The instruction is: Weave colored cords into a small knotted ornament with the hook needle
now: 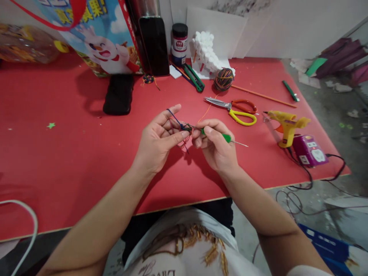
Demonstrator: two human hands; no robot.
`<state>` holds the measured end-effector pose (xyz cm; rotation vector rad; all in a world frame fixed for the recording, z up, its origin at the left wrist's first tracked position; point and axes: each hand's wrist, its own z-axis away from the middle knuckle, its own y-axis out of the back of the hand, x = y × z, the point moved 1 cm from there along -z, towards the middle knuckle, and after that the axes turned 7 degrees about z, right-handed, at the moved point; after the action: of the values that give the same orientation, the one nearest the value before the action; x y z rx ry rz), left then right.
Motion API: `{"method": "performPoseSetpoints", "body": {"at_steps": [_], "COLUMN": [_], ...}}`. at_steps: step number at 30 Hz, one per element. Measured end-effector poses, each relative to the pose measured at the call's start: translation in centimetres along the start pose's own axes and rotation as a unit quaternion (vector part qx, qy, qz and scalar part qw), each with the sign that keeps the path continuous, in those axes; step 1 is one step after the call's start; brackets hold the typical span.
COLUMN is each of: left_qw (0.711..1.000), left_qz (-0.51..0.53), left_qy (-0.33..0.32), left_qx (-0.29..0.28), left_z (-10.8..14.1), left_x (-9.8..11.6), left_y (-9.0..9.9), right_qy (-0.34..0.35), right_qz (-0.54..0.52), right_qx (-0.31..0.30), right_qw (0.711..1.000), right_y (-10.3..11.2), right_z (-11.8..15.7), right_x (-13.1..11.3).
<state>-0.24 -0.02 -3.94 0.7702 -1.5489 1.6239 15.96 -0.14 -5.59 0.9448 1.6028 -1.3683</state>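
My left hand [157, 142] pinches a small crocheted piece of multicoloured yarn [186, 129], with a dark blue strand raised by the fingers. My right hand [217, 142] grips a crochet hook by its green handle [226, 137]. One thin metal end reaches into the yarn piece; the other sticks out to the right. Beyond the hands, an orange strand runs up toward a ball of variegated yarn [223, 79]. Scissors [231, 105] with red and yellow handles lie just past my right hand. Fingers partly hide the stitches.
A yellow glue gun [287, 124] and a purple power block [309, 150] with cables sit at the right edge. Behind are a green utility knife [194, 78], a jar [179, 44], a white craft model [207, 51], phones [118, 95] and a printed bag [103, 42]. A stick [264, 96] lies farther right.
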Motion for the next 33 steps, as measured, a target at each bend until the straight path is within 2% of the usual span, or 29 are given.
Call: {"method": "performPoseSetpoints", "body": {"at_steps": [10,22,33], "left_qw": [0.991,0.985,0.982], "left_qz": [-0.108,-0.140,-0.153], "left_qy": [-0.082,-0.095,-0.103], "left_qx": [0.003,-0.016,-0.025], "left_z": [0.10,0.17,0.35], "left_x": [-0.24,-0.02,0.49], "left_y": [0.32,0.55,-0.13], "right_qy": [0.021,0.031,0.125], "right_qz": [-0.012,0.065,0.176], "right_qx": [-0.022,0.004,0.000], "right_qw": [0.999,0.997,0.976], "right_y": [0.27,0.64,0.67], "right_z": [0.07,0.23,0.15], "right_x": [0.33,0.35,0.35]}}
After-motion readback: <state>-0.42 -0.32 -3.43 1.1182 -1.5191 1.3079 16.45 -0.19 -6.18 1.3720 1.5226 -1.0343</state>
